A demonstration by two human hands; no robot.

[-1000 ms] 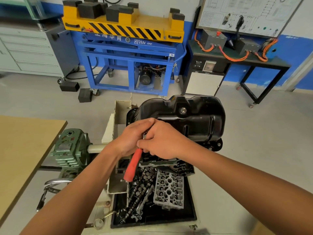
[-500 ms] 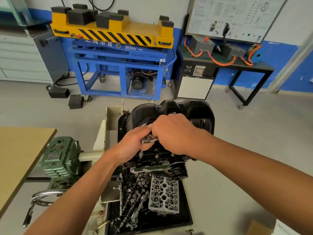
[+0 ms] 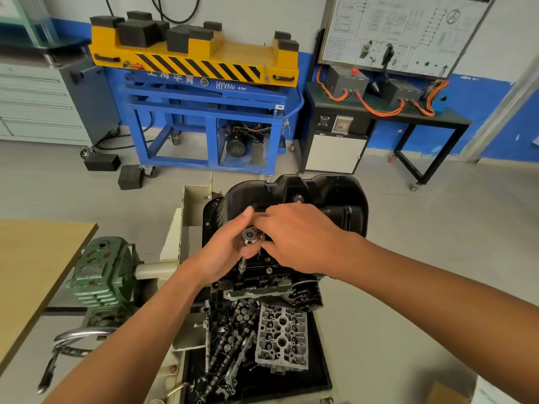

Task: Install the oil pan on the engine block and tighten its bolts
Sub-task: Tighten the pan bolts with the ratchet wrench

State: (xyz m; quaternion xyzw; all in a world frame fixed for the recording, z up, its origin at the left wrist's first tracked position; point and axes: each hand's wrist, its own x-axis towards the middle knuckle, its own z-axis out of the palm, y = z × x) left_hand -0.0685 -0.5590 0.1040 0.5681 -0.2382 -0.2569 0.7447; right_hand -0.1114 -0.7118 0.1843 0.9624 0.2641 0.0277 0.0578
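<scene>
oil pan (image 3: 335,196): sitting on top of the engine block (image 3: 262,284) right in front of you | left hand (image 3: 224,252): you're gripping the ratchet (image 3: 250,237) by its head, with the extension pointing down at the pan's near edge | right hand (image 3: 297,237): lying over the ratchet, can't tell if it's actually gripping | cylinder head (image 3: 281,336): lying in the tray (image 3: 319,371) below

Blue lift cart (image 3: 204,100) behind; cyl. head (image 3: 281,336) in tray (image 3: 319,373).
</scene>
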